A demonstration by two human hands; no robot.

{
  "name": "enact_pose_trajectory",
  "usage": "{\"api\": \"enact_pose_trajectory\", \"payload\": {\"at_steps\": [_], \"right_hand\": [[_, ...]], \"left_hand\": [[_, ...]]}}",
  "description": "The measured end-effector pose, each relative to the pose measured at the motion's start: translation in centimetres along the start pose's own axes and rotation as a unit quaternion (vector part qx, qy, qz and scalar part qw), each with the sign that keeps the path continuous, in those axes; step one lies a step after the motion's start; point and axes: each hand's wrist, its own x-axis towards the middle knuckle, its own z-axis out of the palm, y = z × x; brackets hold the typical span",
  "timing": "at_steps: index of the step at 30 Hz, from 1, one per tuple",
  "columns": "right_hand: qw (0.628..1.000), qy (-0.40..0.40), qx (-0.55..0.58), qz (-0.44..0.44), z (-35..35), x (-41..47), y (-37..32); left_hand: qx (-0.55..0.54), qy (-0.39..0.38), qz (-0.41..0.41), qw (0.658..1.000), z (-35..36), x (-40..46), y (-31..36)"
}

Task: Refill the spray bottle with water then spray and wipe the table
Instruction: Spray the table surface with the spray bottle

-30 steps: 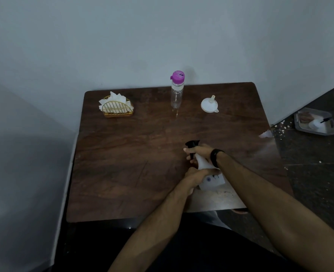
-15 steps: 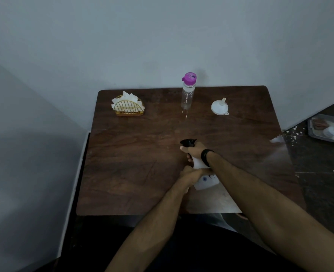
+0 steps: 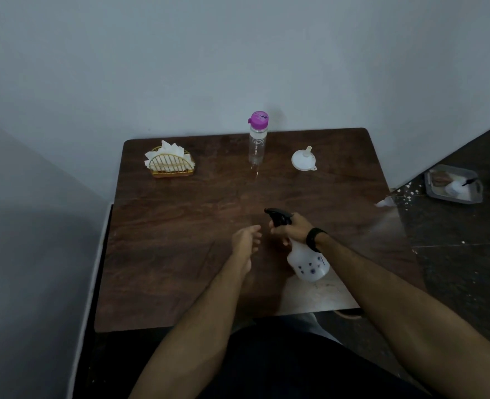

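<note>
A white spray bottle [image 3: 308, 263] with a black trigger head stands near the middle of the dark wooden table [image 3: 180, 226]. My right hand [image 3: 291, 228] grips its neck just under the trigger head. My left hand [image 3: 245, 240] hovers to the left of the bottle, fingers relaxed, holding nothing. At the back of the table stands a clear water bottle [image 3: 256, 139] with a purple cap. A white funnel [image 3: 303, 159] lies to its right. A gold wire holder with white napkins [image 3: 170, 161] sits at the back left.
A grey wall runs behind the table and along its left side. On the dark floor to the right lies a grey tray [image 3: 454, 184] holding small items. A pale worn patch marks the table's front right edge.
My left hand has let go of the spray bottle's body and moved left of it. My right hand still holds the bottle's neck.
</note>
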Motion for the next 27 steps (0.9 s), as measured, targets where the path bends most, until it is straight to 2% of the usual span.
{"api": "enact_pose_trajectory", "payload": {"at_steps": [4,6,9,11,17,21,27], "right_hand": [[0.999,-0.023,-0.04,-0.003,-0.2,-1.1,1.0],[0.999,-0.03,-0.035,-0.009,-0.1,-1.6,1.0],[0.999,-0.024,-0.029,-0.018,-0.1,-2.1,1.0],[0.999,-0.028,-0.02,-0.024,0.0,-2.3,1.2],[0.994,-0.015,0.109,0.013,-0.5,-3.1,0.6],[0.995,-0.009,0.09,0.042,-0.9,-2.9,1.0],[0.999,0.004,-0.005,0.046,-1.2,-1.7,2.3]], "left_hand": [[-0.035,0.022,0.007,0.999,0.8,0.1,2.0],[-0.051,0.03,-0.023,0.998,1.6,1.1,2.0],[-0.066,-0.017,-0.096,0.993,2.2,1.2,2.4],[-0.098,-0.035,-0.101,0.989,2.6,1.4,2.4],[-0.11,-0.038,-0.07,0.991,4.2,1.8,2.7],[-0.057,-0.032,-0.066,0.996,4.8,2.0,2.1],[-0.08,-0.022,-0.101,0.991,5.1,2.4,1.7]]}}
